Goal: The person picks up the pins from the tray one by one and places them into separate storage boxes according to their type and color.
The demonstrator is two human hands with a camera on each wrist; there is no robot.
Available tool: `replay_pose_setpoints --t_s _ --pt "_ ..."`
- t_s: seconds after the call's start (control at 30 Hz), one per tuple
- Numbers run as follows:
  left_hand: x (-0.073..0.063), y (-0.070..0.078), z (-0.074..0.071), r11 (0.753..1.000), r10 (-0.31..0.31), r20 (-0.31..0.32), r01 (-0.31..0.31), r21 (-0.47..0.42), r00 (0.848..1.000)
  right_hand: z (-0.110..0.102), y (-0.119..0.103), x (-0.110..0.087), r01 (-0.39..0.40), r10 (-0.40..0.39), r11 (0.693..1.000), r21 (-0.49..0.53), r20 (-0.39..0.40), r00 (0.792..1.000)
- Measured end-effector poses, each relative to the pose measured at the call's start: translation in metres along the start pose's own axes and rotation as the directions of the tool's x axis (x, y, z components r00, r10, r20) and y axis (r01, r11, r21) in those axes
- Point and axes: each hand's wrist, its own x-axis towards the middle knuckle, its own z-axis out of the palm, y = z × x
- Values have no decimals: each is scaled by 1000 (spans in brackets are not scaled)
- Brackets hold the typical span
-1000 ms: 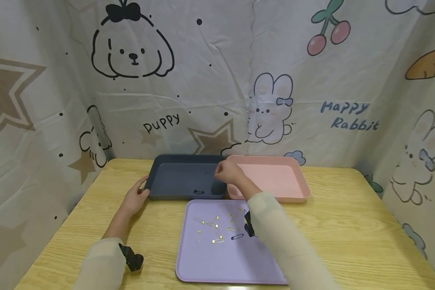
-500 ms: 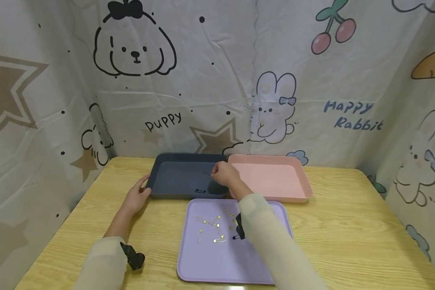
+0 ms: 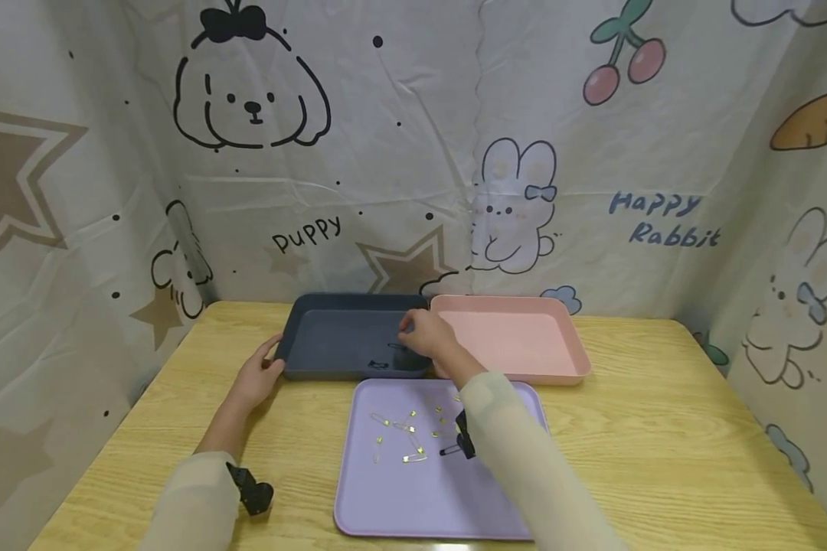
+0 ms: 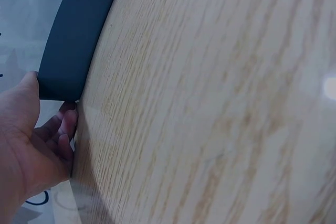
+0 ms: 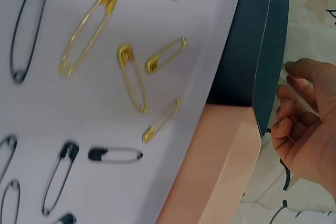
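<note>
My left hand [image 3: 258,376] holds the left end of the dark blue tray [image 3: 338,337]. In the left wrist view its thumb lies against the tray's wall and the fingers are tucked low by its corner. My right hand [image 3: 429,335] hovers over the right part of that tray, fingers loosely bent. Just below its fingertips shows a black safety pin [image 3: 397,347]; more black pins [image 3: 377,365] lie near the tray's front wall. In the right wrist view nothing shows between the fingers [image 5: 286,109]. Gold safety pins [image 3: 415,458] and black ones are scattered on the purple tray [image 3: 413,505].
A pink tray [image 3: 513,337] stands against the dark tray's right side. The purple tray lies in front of both, on a wood-grain table [image 3: 661,428]. Behind hangs a printed cloth [image 3: 400,168] with cartoon drawings. My right forearm crosses the purple tray.
My right hand has shifted slightly left and down over the dark tray. The black pin seen at its fingertips now shows lower, apart from them. My left hand stays at the tray's end.
</note>
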Motion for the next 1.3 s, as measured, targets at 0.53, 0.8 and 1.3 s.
replay_pose_setpoints --t_s 0.53,0.8,1.3 --pt "-3 0 -2 1000 -1 -5 1 15 1000 -20 22 -25 64 -64 998 0 -10 998" --pt "-3 1 -1 1000 12 -12 -12 27 1000 -33 28 -43 116 -116 993 -2 -11 993" --pt "-3 2 1 1000 4 -8 -3 24 1000 -48 44 -83 194 -191 976 -100 36 981"
